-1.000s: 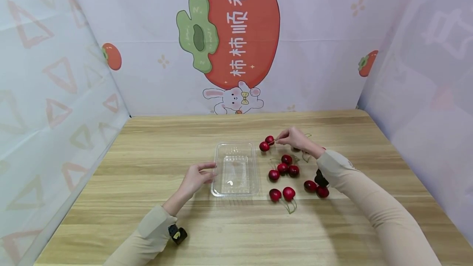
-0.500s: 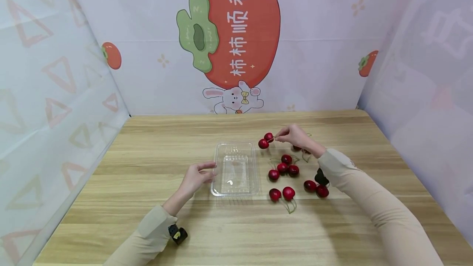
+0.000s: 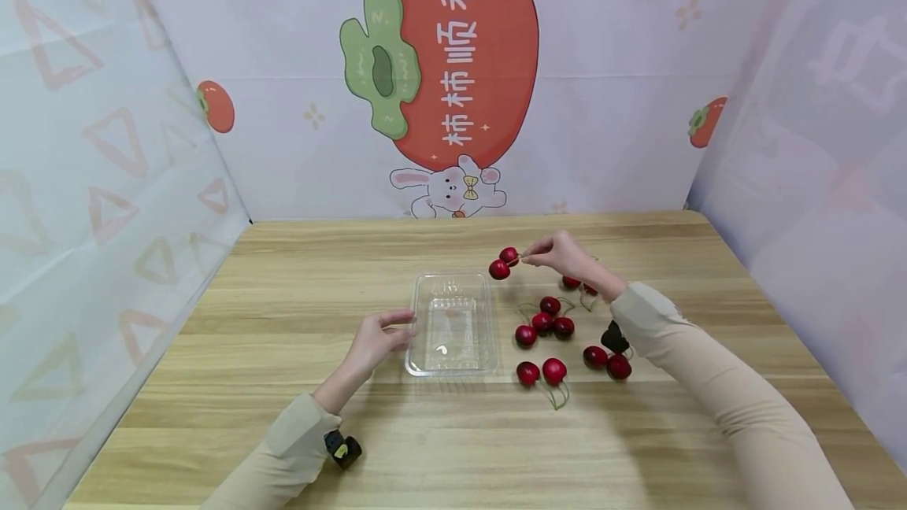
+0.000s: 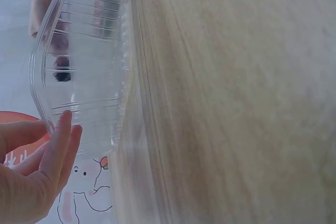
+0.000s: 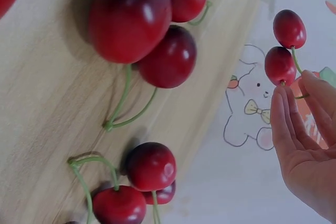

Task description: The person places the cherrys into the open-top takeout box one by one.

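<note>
My left hand (image 3: 378,343) is at the left side of a clear plastic box (image 3: 453,278). Its fairly straight fingers touch the box's rim and wall, as the left wrist view (image 4: 37,174) shows from the side. Up at the back, my right hand (image 3: 560,253) pinches the green stems of a pair of dark red cherries (image 3: 499,269) between thumb and fingertips. In the right wrist view the held cherries (image 5: 289,28) are raised off the table, one above the other. They hang beyond the box's back right corner in the head view.
Several loose cherries (image 3: 542,324) with green stems lie right of the box on the wooden table (image 3: 319,258). Two more (image 3: 554,371) lie nearer the front, another pair (image 3: 595,357) beside my right sleeve. A patterned cloth (image 3: 298,38) stands behind the table.
My right hand has lifted the pair of cherries and moved slightly up and left toward the box. My left hand and the box have stayed put.
</note>
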The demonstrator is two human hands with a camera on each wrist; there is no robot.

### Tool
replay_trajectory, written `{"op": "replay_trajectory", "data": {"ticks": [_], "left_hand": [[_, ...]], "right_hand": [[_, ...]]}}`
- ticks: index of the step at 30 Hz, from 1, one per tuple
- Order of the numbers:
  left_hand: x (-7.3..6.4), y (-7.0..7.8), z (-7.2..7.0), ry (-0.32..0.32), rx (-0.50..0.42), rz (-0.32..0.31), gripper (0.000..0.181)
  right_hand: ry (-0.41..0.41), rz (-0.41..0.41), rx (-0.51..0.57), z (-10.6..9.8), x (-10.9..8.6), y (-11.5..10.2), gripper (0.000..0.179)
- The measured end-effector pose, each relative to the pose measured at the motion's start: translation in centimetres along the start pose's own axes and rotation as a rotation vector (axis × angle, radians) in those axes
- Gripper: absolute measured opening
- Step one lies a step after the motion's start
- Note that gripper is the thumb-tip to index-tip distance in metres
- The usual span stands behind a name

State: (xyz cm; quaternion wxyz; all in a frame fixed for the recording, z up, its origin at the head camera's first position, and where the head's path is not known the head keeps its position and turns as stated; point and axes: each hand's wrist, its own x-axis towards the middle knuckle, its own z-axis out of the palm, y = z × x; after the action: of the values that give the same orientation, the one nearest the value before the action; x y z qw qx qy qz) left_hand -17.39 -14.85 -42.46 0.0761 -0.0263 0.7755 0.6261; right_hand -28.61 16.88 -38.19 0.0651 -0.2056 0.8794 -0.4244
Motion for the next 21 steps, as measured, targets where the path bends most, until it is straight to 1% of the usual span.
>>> {"op": "replay_trajectory", "data": {"ticks": [5,10,15,21], "left_hand": [[0.0,0.1,0.0,-0.004,-0.009,-0.008,0.036],[0.0,0.0,0.0,-0.006,-0.012,-0.011,0.036],[0.0,0.0,-0.1,-0.006,-0.014,-0.007,0.036],[-0.1,0.0,-0.1,-0.006,-0.015,-0.008,0.036]], "right_hand": [[0.02,-0.026,-0.016,0.2,-0.1,-1.3,0.018],[0.019,-0.05,-0.002,0.5,-0.2,-2.2,0.018],[0.005,-0.075,0.0,0.7,-0.2,-2.6,0.018],[-0.038,-0.073,0.008,0.9,-0.1,-2.9,0.018]]}}
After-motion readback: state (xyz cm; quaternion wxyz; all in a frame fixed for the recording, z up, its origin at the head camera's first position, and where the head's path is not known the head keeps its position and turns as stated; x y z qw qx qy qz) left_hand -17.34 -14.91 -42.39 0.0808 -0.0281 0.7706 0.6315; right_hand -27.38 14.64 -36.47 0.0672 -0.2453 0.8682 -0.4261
